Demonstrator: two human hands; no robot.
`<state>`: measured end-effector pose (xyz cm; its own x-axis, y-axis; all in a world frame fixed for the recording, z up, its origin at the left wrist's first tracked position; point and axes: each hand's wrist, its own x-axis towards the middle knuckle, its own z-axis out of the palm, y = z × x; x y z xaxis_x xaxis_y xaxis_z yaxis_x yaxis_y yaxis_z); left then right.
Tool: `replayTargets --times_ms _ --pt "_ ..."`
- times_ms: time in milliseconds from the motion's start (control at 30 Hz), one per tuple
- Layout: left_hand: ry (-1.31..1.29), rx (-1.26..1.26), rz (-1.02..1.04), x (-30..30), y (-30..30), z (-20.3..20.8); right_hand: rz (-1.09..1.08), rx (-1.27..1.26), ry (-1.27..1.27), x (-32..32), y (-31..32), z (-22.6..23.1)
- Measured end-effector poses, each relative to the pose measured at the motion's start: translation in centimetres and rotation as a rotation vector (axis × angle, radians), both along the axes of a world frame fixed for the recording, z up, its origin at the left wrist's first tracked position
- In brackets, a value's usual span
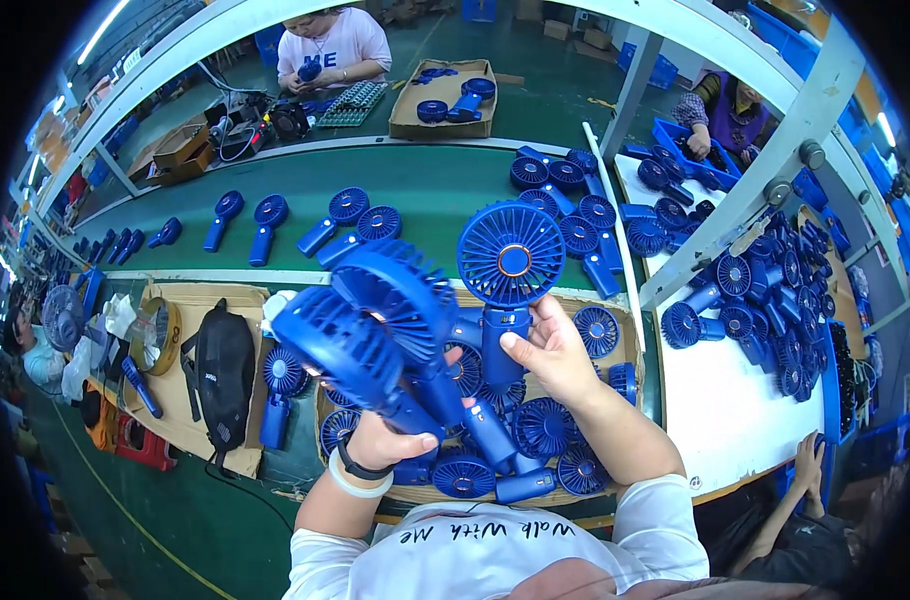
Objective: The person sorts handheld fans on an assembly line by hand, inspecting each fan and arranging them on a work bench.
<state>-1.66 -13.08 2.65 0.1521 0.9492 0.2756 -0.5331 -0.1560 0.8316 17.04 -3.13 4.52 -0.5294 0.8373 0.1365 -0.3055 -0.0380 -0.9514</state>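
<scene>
Head view: the right hand (560, 360) grips the handle of one blue fan (513, 260), with the thumb pressed on the front of the handle and the fingers behind it. This fan stands upright, its round grille facing the camera.

The left hand (387, 440) is closed around the handles of two more fans (350, 350), whose heads overlap and tilt to the upper left. Most of its fingers are hidden behind the handles. A black wristband (360, 464) and a pale bracelet (358, 485) encircle the left wrist.

Both hands are above a shallow cardboard box (425, 494), which contains further blue fans lying at various angles. Left of the box, a single fan (278, 395) lies beside a black bag (223, 375).

Beyond the box, a green conveyor belt (425, 175) carries a spaced row of fans, more crowded toward its right end. To the right, a white table (710, 430) bears a large heap of fans (775, 290). One co-worker (335, 45) sits across the belt, holding a blue part.
</scene>
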Motion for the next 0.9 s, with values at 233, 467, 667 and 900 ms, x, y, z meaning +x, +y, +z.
replayTargets --times_ms 233,467,667,900 --pt "0.027 -0.131 -0.183 1.7 1.7 1.2 -0.025 -0.104 0.103 0.8 -0.1 -1.2" --pt "-0.217 -0.130 -0.042 2.1 1.6 -0.1 -0.064 0.049 0.015 2.0 0.8 -0.4" --pt "-0.211 -0.094 -0.001 2.3 1.3 -1.0 -0.126 0.070 0.003 2.0 -0.3 -0.1" --pt "-0.209 -0.076 -0.036 1.9 0.6 -0.5 -0.118 0.046 0.030 1.2 -0.8 -0.6"
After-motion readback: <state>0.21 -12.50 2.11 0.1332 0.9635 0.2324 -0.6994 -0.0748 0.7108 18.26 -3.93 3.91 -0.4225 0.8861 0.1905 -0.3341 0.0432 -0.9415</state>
